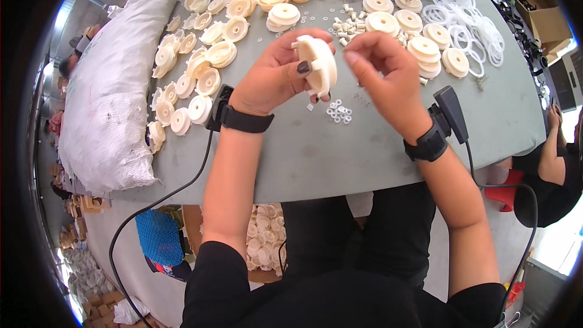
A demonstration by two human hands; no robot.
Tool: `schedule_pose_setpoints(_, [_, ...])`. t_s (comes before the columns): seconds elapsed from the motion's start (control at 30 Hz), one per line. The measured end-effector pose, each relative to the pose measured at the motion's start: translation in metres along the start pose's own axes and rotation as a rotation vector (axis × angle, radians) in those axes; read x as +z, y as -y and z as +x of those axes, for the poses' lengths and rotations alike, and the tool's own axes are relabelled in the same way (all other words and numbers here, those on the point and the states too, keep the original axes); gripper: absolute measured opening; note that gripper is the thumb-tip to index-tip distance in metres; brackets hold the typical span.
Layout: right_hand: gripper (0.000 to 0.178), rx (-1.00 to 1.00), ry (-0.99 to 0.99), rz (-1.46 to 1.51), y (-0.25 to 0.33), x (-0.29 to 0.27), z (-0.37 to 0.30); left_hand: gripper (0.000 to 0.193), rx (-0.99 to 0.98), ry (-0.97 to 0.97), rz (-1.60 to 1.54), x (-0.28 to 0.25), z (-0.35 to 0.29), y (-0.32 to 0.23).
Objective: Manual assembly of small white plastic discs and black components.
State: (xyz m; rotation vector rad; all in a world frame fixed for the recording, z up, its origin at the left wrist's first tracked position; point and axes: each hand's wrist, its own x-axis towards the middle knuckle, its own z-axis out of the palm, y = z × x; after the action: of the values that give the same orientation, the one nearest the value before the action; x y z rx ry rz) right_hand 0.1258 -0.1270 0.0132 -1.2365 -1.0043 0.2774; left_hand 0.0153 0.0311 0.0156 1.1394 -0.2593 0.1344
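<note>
My left hand (pixel 274 74) grips a cream plastic wheel-shaped part (pixel 318 64) edge-on above the grey table (pixel 316 152). My right hand (pixel 384 73) is right beside the part, with thumb and forefinger pinched at its upper right side; whether they hold a small piece I cannot tell. Below the hands lies a small cluster of white washers (pixel 339 111). Both wrists wear black bands with cabled devices.
Many cream wheel parts (pixel 194 82) lie at the left and several stacks (pixel 419 36) at the right. Small white pins (pixel 346 26) and clear rings (pixel 461 15) sit at the back. A big white sack (pixel 109 97) lies along the left edge. Another person (pixel 555 164) sits at right.
</note>
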Motion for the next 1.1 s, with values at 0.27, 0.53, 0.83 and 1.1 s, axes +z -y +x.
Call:
schedule_pose_setpoints(0.27, [0.009,0.161,-0.197,0.106,-0.004,-0.016,0.01,0.037,-0.439,-0.388,0.782,-0.003,0.0,-0.018])
schedule_pose_setpoints(0.53, [0.008,0.087,-0.146,-0.113,-0.017,-0.007,0.008,0.032,-0.206,-0.679,1.132,-0.001,-0.059,-0.053])
schedule_pose_setpoints(0.83, [0.009,0.003,-0.132,-0.139,-0.019,-0.009,0.008,0.035,-0.32,-0.866,1.717,0.054,-0.161,0.001])
schedule_pose_setpoints(1.1, [0.012,0.009,-0.122,-0.135,-0.026,-0.016,0.009,0.042,-0.126,-0.933,1.589,0.053,-0.149,0.01])
